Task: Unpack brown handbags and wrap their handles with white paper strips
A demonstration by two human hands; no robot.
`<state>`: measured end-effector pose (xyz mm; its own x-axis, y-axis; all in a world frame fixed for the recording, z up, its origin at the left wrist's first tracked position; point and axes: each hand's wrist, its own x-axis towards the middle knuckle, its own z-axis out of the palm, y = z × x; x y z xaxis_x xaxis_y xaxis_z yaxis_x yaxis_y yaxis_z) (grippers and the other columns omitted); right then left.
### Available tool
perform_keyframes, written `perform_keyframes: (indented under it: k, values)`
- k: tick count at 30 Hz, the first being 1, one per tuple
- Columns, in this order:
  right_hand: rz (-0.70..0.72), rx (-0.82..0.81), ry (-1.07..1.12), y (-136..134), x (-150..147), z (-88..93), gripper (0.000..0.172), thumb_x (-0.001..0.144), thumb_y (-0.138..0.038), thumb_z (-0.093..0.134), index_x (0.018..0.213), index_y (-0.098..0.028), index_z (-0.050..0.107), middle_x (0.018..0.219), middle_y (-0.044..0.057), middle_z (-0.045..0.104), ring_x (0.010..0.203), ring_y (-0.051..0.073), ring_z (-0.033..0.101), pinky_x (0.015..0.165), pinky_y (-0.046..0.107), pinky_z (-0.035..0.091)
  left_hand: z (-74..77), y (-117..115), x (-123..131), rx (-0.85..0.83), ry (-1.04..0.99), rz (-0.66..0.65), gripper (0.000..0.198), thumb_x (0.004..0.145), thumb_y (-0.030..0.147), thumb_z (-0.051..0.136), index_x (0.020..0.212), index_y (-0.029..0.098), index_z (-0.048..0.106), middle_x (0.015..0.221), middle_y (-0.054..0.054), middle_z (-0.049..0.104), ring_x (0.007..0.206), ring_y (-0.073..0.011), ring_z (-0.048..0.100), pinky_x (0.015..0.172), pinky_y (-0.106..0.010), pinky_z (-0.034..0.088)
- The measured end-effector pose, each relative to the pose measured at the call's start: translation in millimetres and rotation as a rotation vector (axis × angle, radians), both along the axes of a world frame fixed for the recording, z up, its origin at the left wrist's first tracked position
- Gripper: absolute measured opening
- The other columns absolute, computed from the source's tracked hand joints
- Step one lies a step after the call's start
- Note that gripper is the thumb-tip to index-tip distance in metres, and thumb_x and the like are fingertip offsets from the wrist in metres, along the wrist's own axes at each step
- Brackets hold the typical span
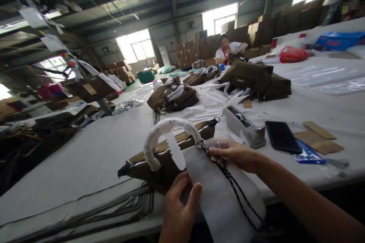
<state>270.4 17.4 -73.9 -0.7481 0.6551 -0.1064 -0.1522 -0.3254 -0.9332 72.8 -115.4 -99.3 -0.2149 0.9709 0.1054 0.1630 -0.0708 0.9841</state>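
Observation:
A brown handbag lies at the near edge of the white table, its handle wrapped in white paper. My left hand grips the bag's near side together with a white wrapping sheet, thumb on the sheet. My right hand pinches the sheet's upper edge and a leopard-print tag beside the zipper ring. A dark braided cord runs from the tag down across the sheet.
A grey tape dispenser, a black phone, cardboard pieces and a blue packet lie to the right. More brown bags sit farther along. A person in white sits at the far end among stacked cartons.

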Motion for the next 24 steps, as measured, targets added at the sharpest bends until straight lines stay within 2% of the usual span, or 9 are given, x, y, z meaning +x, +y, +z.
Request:
perform_keyframes:
  k: [3,5,8,10,13,16,18,22,24]
  values:
    - [-0.030,0.119,-0.064,3.0,0.5,1.0,0.039,0.081,-0.039,0.080,0.112,-0.017,0.074,0.111,0.008,0.075,0.099,0.019,0.068,0.090,0.030,0.050,-13.9,-2.1,8.8,-0.213,-0.472,-0.088,0.058,0.081,0.068,0.065,0.106,0.016,0.069,0.092,-0.011,0.075,0.093,-0.0294,0.072,0.086,-0.041,0.055]
    - [-0.080,0.237,-0.127,3.3,-1.6,-0.1,0.040,0.080,-0.041,0.080,0.112,-0.018,0.074,0.110,0.007,0.074,0.101,0.020,0.067,0.090,0.030,0.050,-18.2,0.1,16.0,-0.245,-0.599,-0.128,0.066,0.080,0.069,0.066,0.119,0.015,0.066,0.104,-0.015,0.075,0.101,-0.0324,0.071,0.091,-0.046,0.054]
    - [-0.135,0.366,-0.203,0.2,-7.2,-1.4,0.041,0.081,-0.046,0.078,0.109,-0.018,0.073,0.105,0.006,0.074,0.097,0.022,0.067,0.083,0.031,0.052,-13.9,10.2,28.8,-0.123,-0.505,-0.126,0.066,0.077,0.058,0.076,0.126,0.015,0.066,0.127,-0.016,0.070,0.126,-0.0351,0.059,0.110,-0.047,0.043]
    - [-0.174,0.460,-0.245,-3.9,-10.9,-0.3,0.038,0.083,-0.046,0.075,0.108,-0.018,0.072,0.104,0.006,0.074,0.097,0.023,0.067,0.083,0.032,0.052,-8.3,19.0,37.5,-0.071,-0.451,-0.084,0.064,0.077,0.053,0.078,0.127,0.016,0.067,0.131,-0.013,0.068,0.133,-0.0339,0.054,0.117,-0.046,0.036]
    - [-0.245,0.626,-0.292,-10.7,-12.7,4.0,0.032,0.088,-0.041,0.070,0.113,-0.021,0.073,0.110,0.005,0.074,0.103,0.025,0.067,0.092,0.036,0.052,-4.6,28.9,47.5,-0.084,-0.406,-0.005,0.060,0.079,0.048,0.078,0.127,0.015,0.066,0.129,-0.013,0.069,0.130,-0.0321,0.057,0.116,-0.047,0.038]
    - [-0.269,0.689,-0.312,-15.0,-6.1,5.5,0.035,0.088,-0.040,0.070,0.120,-0.025,0.073,0.117,0.004,0.073,0.110,0.028,0.066,0.102,0.041,0.048,-7.6,31.9,49.4,-0.103,-0.331,0.042,0.052,0.079,0.045,0.078,0.121,0.014,0.070,0.123,-0.012,0.072,0.124,-0.0320,0.062,0.111,-0.047,0.044]
    - [-0.268,0.586,-0.285,-16.1,2.3,-0.4,0.041,0.086,-0.046,0.071,0.121,-0.024,0.072,0.118,0.006,0.073,0.112,0.030,0.065,0.103,0.044,0.048,-11.0,30.7,46.2,-0.113,-0.304,0.036,0.048,0.080,0.044,0.077,0.118,0.015,0.071,0.120,-0.012,0.074,0.120,-0.0317,0.065,0.109,-0.047,0.046]
    - [-0.273,0.048,0.024,-19.5,14.7,-33.1,0.063,0.089,-0.070,0.053,0.120,-0.019,0.071,0.111,0.013,0.074,0.103,0.032,0.069,0.092,0.047,0.055,-17.7,27.1,35.9,-0.163,-0.311,0.027,0.048,0.081,0.046,0.076,0.119,0.017,0.070,0.120,-0.011,0.074,0.118,-0.0312,0.066,0.109,-0.047,0.047]
    - [-0.313,-0.100,0.104,-25.0,13.8,-52.6,0.056,0.086,-0.067,0.060,0.114,-0.019,0.073,0.106,0.012,0.075,0.096,0.029,0.071,0.087,0.043,0.056,-20.9,26.6,32.2,-0.177,-0.309,0.051,0.052,0.079,0.047,0.077,0.120,0.016,0.069,0.121,-0.012,0.073,0.118,-0.0321,0.066,0.107,-0.048,0.048]
